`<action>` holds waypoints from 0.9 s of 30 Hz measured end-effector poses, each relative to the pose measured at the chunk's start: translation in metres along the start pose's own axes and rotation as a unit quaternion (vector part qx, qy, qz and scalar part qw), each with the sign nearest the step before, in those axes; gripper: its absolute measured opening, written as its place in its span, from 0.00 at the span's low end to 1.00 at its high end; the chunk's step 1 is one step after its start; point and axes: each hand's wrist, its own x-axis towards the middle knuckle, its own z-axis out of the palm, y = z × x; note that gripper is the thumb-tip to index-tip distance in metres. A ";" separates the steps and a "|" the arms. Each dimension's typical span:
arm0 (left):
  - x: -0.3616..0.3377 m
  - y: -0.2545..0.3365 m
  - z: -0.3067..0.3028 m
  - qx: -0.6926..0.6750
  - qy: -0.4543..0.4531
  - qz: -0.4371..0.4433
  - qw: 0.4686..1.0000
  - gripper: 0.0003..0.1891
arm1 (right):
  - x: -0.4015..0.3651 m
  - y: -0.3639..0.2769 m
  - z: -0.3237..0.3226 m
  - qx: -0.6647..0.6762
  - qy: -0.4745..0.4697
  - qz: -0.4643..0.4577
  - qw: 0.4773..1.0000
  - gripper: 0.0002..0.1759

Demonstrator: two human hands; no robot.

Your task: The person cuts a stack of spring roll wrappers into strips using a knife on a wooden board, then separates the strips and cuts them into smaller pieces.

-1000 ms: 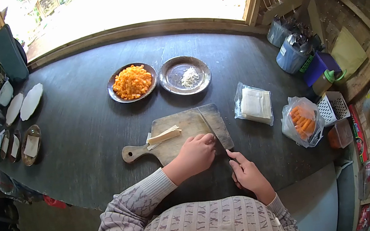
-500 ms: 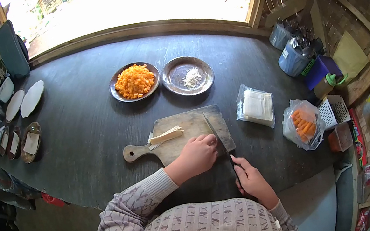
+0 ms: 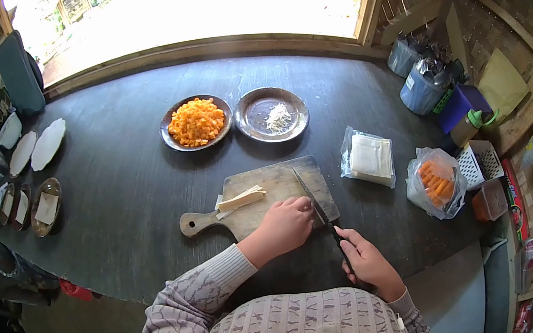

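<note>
"Where are your hands?"

"My right hand [image 3: 369, 263] is wrapped round the black handle of a long, thin metal knife [image 3: 309, 192]. My left hand [image 3: 285, 225] is curled on the pale wooden cutting board [image 3: 275, 177], knuckles right beside the blade. I can't tell what, if anything, those fingers pin down."

"What worries you there?"

"A nick. If the blade tipped towards my left hand, or a fingertip poked out of the curl, there's hardly any room to spare. And with my own fingers hiding the spot, I could misjudge the edge."

"And the board?"

"It lies flat on the dark counter [image 3: 120, 219], but I see no cloth peeking out round it. If it's slick underneath, a sideways push could skid it. I'm also near its right side, so loose bits could slip over."

"Those thin, flat cream strips [image 3: 242, 200]?"

"They're on the board's left part, by its handle, beyond my left hand. My forearm could brush them askew if I swung it. The metal plate of white shreds [image 3: 278, 118] sits well clear beyond the board."
</note>
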 end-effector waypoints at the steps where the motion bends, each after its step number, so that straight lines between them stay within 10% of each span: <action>1: 0.000 0.001 0.000 -0.003 -0.001 0.000 1.000 0.15 | 0.000 0.001 0.001 0.000 0.001 0.003 1.000 0.20; 10: 0.001 -0.001 -0.002 0.003 -0.003 0.013 1.000 0.14 | 0.031 -0.005 0.012 -0.085 0.038 -0.111 0.989 0.20; 27: -0.001 -0.001 0.002 0.003 0.029 0.011 1.000 0.13 | 0.008 -0.003 0.001 -0.062 0.008 -0.036 0.997 0.21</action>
